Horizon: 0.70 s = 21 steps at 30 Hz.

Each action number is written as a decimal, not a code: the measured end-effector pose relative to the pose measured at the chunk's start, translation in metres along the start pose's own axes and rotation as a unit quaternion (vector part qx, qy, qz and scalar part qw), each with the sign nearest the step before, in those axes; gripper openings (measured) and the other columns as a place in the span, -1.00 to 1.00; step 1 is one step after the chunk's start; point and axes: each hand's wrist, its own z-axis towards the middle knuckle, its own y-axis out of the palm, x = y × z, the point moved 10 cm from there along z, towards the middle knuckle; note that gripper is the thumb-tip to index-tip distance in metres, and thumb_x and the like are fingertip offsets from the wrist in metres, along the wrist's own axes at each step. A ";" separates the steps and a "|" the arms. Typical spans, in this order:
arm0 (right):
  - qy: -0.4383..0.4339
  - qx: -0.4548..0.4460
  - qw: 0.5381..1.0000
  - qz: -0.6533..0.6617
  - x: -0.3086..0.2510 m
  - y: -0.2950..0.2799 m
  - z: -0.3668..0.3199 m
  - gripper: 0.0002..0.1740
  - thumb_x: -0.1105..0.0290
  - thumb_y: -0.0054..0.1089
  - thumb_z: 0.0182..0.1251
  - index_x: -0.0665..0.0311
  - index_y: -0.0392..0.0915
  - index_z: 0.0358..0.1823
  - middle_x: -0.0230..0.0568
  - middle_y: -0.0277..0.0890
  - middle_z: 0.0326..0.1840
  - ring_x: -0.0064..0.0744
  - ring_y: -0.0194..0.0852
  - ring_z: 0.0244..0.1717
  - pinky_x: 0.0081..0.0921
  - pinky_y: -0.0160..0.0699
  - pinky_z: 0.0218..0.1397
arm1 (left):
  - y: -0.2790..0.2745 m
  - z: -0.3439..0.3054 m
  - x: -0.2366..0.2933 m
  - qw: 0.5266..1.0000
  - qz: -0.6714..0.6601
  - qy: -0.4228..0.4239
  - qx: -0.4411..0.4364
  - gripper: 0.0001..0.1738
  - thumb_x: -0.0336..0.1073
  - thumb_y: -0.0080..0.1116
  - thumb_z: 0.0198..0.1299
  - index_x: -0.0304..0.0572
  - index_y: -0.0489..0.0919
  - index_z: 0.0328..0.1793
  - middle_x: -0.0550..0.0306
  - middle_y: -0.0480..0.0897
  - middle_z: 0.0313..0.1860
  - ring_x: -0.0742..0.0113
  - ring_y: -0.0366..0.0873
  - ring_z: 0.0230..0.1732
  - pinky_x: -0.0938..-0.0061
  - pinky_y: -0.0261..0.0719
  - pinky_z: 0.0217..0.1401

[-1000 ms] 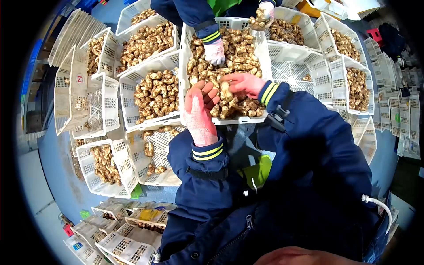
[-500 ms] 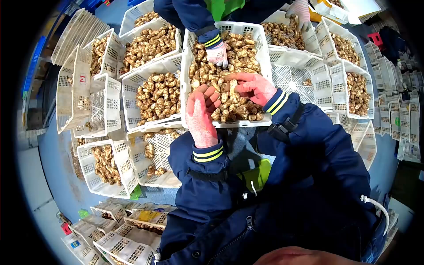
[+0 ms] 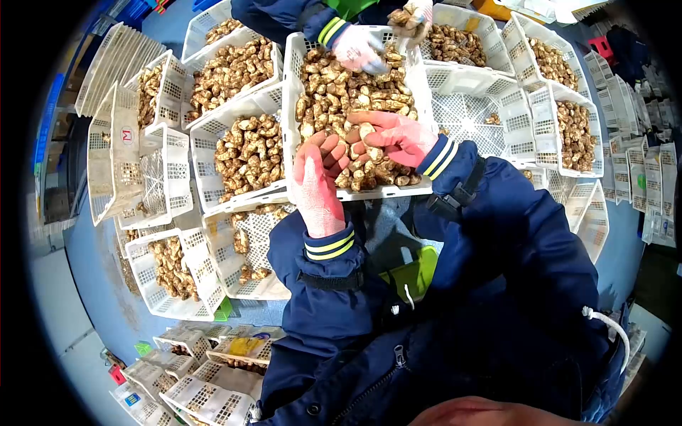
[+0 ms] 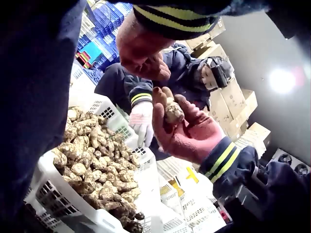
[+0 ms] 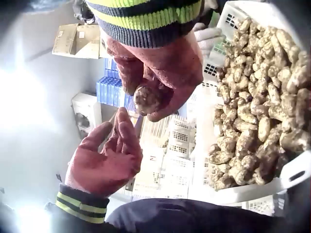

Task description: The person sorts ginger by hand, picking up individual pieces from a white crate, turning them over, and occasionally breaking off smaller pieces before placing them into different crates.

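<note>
My right hand (image 3: 398, 138), in a pink glove, pinches a knobbly brown-and-cream tuber (image 5: 147, 99) between thumb and fingers. It is over the near half of a white crate (image 3: 288, 135) heaped with similar tubers (image 3: 323, 92). Close on its left is my left hand (image 3: 320, 188), also gloved, palm turned inward and fingers loosely bent. Nothing lies in that palm (image 5: 109, 167) in the right wrist view, and its fingertips come near the held tuber. Across the crate, another person's gloved hand (image 3: 359, 51) reaches over the heap while their other hand (image 3: 415, 21) holds tubers.
White lattice crates surround the central one. The left crate (image 3: 202, 156) holds many tubers; the right crate (image 3: 465, 106) holds only a few. Tubers also lie in the far-right crate (image 3: 550, 153) and lower-left crate (image 3: 145, 284). Stacked crates (image 3: 213, 397) stand low left.
The tuber in my right hand has turned more end-on; my left hand stays nearly still. The other person's one hand lifts off the heap; their other went to the side crate and came back holding tubers.
</note>
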 end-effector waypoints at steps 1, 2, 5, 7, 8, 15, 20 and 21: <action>0.004 -0.010 1.000 -0.014 0.001 -0.005 0.001 -0.45 0.46 0.04 0.21 0.37 0.17 0.25 -0.09 0.44 0.00 -0.40 0.46 -0.09 -0.55 0.43 -0.04 | -0.001 0.000 -0.001 1.000 -0.002 -0.006 0.007 -0.60 -0.16 -0.11 0.29 -0.36 0.37 0.07 0.01 0.54 -0.18 0.33 0.53 -0.24 0.51 0.51 -0.17; 0.009 -0.021 0.999 -0.028 0.001 -0.010 0.001 -0.46 0.48 0.04 0.21 0.37 0.18 0.24 -0.08 0.44 0.00 -0.40 0.47 -0.11 -0.57 0.44 -0.06 | -0.002 0.000 -0.002 1.000 -0.004 -0.013 0.014 -0.61 -0.16 -0.11 0.29 -0.36 0.37 0.07 0.01 0.54 -0.18 0.33 0.53 -0.24 0.51 0.51 -0.17; 0.019 0.009 0.997 -0.070 -0.003 -0.028 0.003 -0.48 0.50 0.01 0.21 0.39 0.20 0.22 -0.06 0.44 0.01 -0.42 0.48 -0.10 -0.62 0.45 -0.09 | -0.005 0.002 -0.003 1.000 0.014 -0.009 0.003 -0.53 -0.09 -0.04 0.24 -0.34 0.35 0.10 -0.01 0.54 -0.13 0.27 0.52 -0.17 0.42 0.50 -0.09; -0.048 0.000 0.960 -0.276 -0.020 -0.033 0.000 -0.50 0.48 0.01 0.22 0.36 0.22 0.22 -0.06 0.44 0.02 -0.41 0.47 -0.08 -0.63 0.44 -0.09 | -0.006 0.002 -0.002 1.000 0.012 -0.006 0.003 -0.54 -0.09 -0.05 0.25 -0.33 0.35 0.09 0.00 0.54 -0.14 0.27 0.52 -0.17 0.42 0.51 -0.09; -0.014 0.046 0.988 -0.147 -0.012 -0.047 0.000 -0.53 0.47 -0.01 0.24 0.31 0.24 0.21 -0.09 0.45 -0.01 -0.38 0.48 -0.11 -0.55 0.48 -0.07 | -0.006 0.002 -0.003 1.000 0.008 -0.004 0.002 -0.55 -0.09 -0.05 0.25 -0.33 0.36 0.08 0.01 0.54 -0.15 0.27 0.52 -0.18 0.41 0.51 -0.09; 0.072 0.134 0.988 -0.006 0.014 -0.106 0.004 -0.58 0.31 -0.03 0.30 0.26 0.25 0.15 -0.10 0.45 -0.11 -0.30 0.46 -0.12 -0.40 0.49 -0.03 | -0.005 0.001 -0.004 1.000 0.013 -0.012 0.001 -0.55 -0.11 -0.06 0.25 -0.34 0.35 0.09 0.01 0.53 -0.15 0.28 0.52 -0.19 0.43 0.51 -0.10; 0.042 0.039 0.998 0.031 0.003 -0.066 0.008 -0.42 -0.03 -0.31 0.37 0.27 0.19 0.21 -0.15 0.39 0.04 -0.33 0.37 0.04 -0.42 0.37 0.07 | 0.001 0.002 -0.021 0.996 0.066 -0.054 -0.023 -0.54 -0.12 -0.06 0.25 -0.37 0.34 0.10 -0.02 0.52 -0.10 0.30 0.51 -0.17 0.46 0.51 -0.14; 0.039 0.044 0.998 0.005 -0.002 -0.059 0.007 -0.45 0.02 -0.33 0.40 0.27 0.17 0.23 -0.16 0.38 0.07 -0.35 0.36 0.07 -0.46 0.37 0.07 | 0.000 0.003 -0.032 0.994 0.067 -0.075 -0.032 -0.52 -0.10 -0.04 0.24 -0.36 0.34 0.11 -0.03 0.50 -0.07 0.29 0.51 -0.17 0.44 0.52 -0.15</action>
